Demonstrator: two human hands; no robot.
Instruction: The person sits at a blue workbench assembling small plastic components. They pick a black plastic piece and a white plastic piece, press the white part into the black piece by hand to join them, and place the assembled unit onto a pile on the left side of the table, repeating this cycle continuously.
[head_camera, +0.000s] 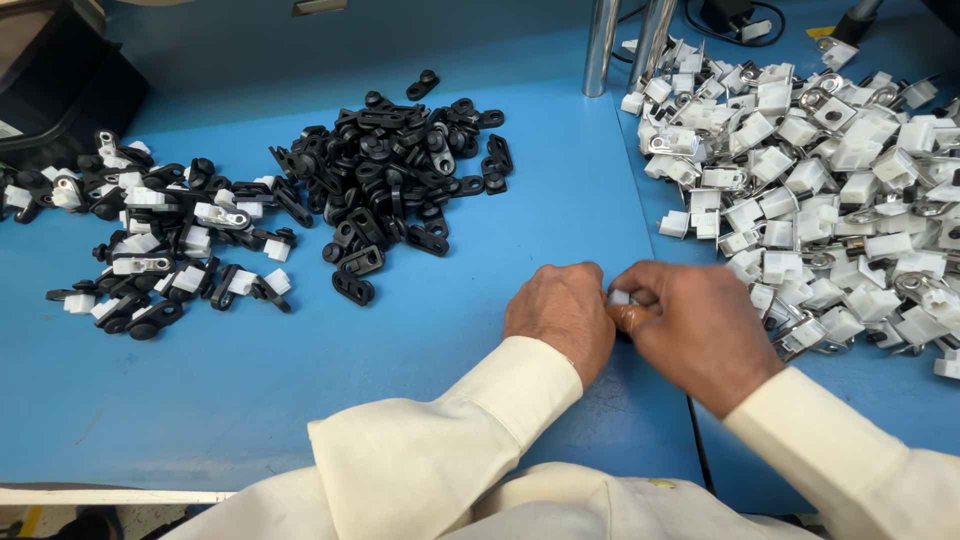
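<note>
A small white plastic piece (620, 297), mostly hidden with orientation indeterminate, is pinched between closed fingers of left hand (560, 312) and right hand (695, 325).

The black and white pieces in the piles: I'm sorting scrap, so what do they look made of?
The black pieces look like moulded plastic, with a dull sheen and identical shapes. The white blocks look like matte plastic too; their shiny silver eyelets seem to be metal.
</note>
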